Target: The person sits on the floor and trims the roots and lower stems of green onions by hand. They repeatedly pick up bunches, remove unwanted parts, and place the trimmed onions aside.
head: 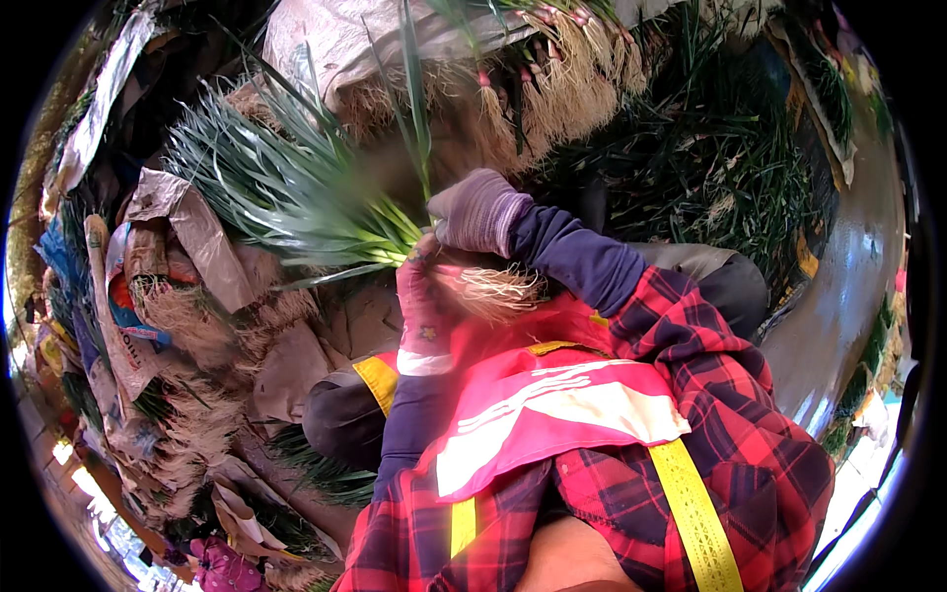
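Observation:
My left hand (425,292), in a pink patterned glove, grips a bundle of green leafy stalks, likely green garlic or onions (296,185). Their leaves fan out to the upper left, and the pale roots (494,288) stick out to the right of the hand, over my lap. My right hand (473,211), in a greyish-purple knitted glove, touches the bundle just above my left hand; its fingertips are closed around a green stalk that points upward. Part of the bundle is blurred.
More rooted stalks (562,81) lie ahead beside a pale sack (355,37). Loose green leaves (688,163) are heaped at the upper right. On the left are several rooted bundles (185,311) and crumpled wrapping (211,244). My bent knees flank the work area.

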`<state>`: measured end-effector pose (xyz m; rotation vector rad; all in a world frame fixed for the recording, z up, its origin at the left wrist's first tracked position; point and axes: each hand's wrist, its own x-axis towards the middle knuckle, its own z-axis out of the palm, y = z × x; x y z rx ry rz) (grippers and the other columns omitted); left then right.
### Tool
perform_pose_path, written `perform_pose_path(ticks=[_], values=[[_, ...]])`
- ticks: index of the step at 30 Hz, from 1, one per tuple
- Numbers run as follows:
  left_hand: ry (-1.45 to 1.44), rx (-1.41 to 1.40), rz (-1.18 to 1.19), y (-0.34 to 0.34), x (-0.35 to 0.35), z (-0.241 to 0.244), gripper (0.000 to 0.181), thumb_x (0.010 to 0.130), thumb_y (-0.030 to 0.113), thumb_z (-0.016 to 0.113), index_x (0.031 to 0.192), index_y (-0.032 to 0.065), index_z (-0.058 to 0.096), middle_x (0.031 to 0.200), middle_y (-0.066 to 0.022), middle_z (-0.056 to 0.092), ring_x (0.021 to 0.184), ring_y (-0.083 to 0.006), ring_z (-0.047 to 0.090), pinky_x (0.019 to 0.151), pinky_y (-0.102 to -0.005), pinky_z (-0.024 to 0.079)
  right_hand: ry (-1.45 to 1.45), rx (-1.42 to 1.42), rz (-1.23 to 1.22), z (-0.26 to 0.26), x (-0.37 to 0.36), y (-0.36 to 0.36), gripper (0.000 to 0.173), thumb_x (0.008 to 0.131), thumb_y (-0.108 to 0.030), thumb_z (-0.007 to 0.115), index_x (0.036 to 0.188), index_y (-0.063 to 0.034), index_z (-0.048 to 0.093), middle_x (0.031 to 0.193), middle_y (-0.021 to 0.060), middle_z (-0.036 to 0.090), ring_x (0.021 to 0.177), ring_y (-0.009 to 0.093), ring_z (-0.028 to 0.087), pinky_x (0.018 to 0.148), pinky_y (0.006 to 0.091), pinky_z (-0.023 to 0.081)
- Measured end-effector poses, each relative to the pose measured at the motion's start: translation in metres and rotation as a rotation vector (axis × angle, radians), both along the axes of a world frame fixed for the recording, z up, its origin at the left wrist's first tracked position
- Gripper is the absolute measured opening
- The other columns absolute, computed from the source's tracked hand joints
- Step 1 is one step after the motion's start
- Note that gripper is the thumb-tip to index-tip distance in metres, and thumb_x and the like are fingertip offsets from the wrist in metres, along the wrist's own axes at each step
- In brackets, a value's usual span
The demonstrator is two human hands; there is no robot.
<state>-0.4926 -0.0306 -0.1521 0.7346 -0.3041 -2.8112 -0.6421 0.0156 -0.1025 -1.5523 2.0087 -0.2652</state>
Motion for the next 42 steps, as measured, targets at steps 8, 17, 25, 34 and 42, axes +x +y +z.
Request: perform_pose_path(ticks=[8, 17, 25, 34, 42], values=[[0.124, -0.288, 0.197, 0.004, 0.006, 0.042, 0.015, 0.079, 0.017, 0.050, 0.091, 0.0102, 0.045, 0.073, -0.0020, 0.047, 0.065, -0.0159, 0.047, 0.081, -0.0416, 0.039, 0.277, -0.013, -0.431, -0.045, -0.110, 0.031, 0.013, 0.075, -0.013, 0.047, 0.079, -0.0085, 0.060, 0.075, 0.0101, 0.056, 0.069, 0.025, 0.057, 0.060, 0.0339, 0.048], [0.237, 0.121, 0.221, 0.009, -0.009, 0.020, 0.013, 0.076, 0.016, 0.051, 0.085, 0.0084, 0.053, 0.082, -0.0043, 0.052, 0.070, -0.0175, 0.046, 0.087, -0.0386, 0.031, 0.155, 0.039, -0.415, -0.049, -0.140, -0.022, 0.037, 0.082, -0.038, 0.040, 0.090, -0.0058, 0.057, 0.087, 0.0142, 0.058, 0.084, 0.030, 0.054, 0.074, 0.0355, 0.041], [0.038, -0.192, 0.166, 0.004, -0.015, 0.009, 0.027, 0.081, 0.026, 0.044, 0.097, 0.0066, 0.052, 0.105, -0.0140, 0.051, 0.114, -0.0298, 0.037, 0.098, -0.0493, 0.023, -0.144, -0.241, -0.335, -0.022, -0.032, 0.030, 0.023, 0.075, -0.028, 0.053, 0.079, -0.0047, 0.056, 0.070, 0.0159, 0.055, 0.067, 0.033, 0.054, 0.059, 0.0375, 0.043], [-0.154, -0.011, 0.120, 0.011, -0.022, 0.027, 0.018, 0.075, 0.015, 0.056, 0.088, 0.0017, 0.053, 0.084, -0.0095, 0.057, 0.081, -0.0221, 0.056, 0.080, -0.0347, 0.042, -0.228, 0.103, -0.274, -0.038, -0.033, 0.040, 0.030, 0.078, -0.031, 0.051, 0.092, -0.0051, 0.057, 0.067, 0.0109, 0.057, 0.058, 0.021, 0.054, 0.054, 0.0291, 0.043], [-0.272, -0.110, 0.024, 0.014, -0.010, 0.015, 0.023, 0.077, 0.022, 0.053, 0.089, 0.0027, 0.054, 0.063, -0.0088, 0.057, 0.051, -0.0168, 0.056, 0.045, -0.0242, 0.047, -0.046, -0.152, -0.051, -0.025, -0.013, 0.001, 0.029, 0.077, -0.028, 0.052, 0.080, -0.0003, 0.056, 0.066, 0.0142, 0.057, 0.066, 0.026, 0.056, 0.062, 0.0339, 0.044]])
